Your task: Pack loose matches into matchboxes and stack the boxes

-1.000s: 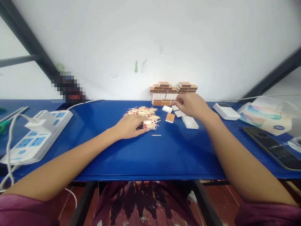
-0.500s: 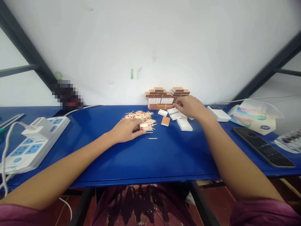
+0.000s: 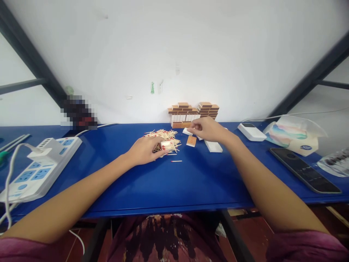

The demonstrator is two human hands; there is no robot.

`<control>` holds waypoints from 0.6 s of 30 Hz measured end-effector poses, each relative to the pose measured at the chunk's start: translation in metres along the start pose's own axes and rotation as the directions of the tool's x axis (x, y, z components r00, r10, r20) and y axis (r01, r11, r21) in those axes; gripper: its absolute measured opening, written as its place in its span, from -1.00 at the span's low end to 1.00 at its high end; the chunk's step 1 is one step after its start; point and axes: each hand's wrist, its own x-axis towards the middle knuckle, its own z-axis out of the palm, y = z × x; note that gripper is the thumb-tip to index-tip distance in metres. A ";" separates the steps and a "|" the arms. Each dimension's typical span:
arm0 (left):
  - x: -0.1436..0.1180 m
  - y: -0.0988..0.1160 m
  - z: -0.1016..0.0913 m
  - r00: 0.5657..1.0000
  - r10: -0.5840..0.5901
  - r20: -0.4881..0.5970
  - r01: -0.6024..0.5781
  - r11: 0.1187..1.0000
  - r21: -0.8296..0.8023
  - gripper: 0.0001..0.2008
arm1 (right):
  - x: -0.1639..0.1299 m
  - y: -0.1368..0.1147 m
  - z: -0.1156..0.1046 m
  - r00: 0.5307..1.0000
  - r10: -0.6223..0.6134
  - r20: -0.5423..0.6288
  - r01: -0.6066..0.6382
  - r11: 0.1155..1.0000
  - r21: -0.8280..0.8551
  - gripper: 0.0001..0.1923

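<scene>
My left hand [image 3: 145, 149] rests at the near left side of a heap of red-tipped matches [image 3: 166, 135]. Its thumb and fingers are apart, with matches and a small white piece [image 3: 165, 144] between and just beyond their tips. My right hand [image 3: 207, 129] is curled, its fingertips together beside a small white matchbox tray [image 3: 187, 131]; whether they grip anything is hidden. Below those fingertips lies an orange matchbox cover [image 3: 191, 141]. A larger white tray [image 3: 214, 146] lies under the right wrist. One loose match [image 3: 176, 161] lies in front of the heap.
Stacked matchboxes [image 3: 184, 109] stand against the wall. A white device [image 3: 251, 131], a tissue pack [image 3: 294, 134] and a phone [image 3: 304, 170] lie at the right. At the left is a power strip [image 3: 40, 169] with a plugged-in cable on the blue table [image 3: 163, 189].
My right hand has moved left and slightly nearer, from above the white trays to beside the leftmost one. My left hand stays at the match heap, its thumb and fingers slightly shifted.
</scene>
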 end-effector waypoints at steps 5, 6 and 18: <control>0.000 -0.003 0.006 0.999 -0.011 -0.045 0.011 1.000 0.009 -0.53 | -0.008 -0.046 0.017 0.990 -0.048 0.131 0.026 0.986 0.166 -0.54; 0.000 -0.003 0.007 0.999 -0.012 -0.050 0.012 1.000 0.008 -0.54 | -0.010 -0.053 0.021 0.987 -0.062 0.148 0.037 0.985 0.166 -0.54; -0.001 -0.005 0.012 0.995 0.006 -0.096 -0.003 1.000 0.030 -0.55 | -0.014 -0.067 0.029 0.974 -0.077 0.212 0.038 0.982 0.183 -0.61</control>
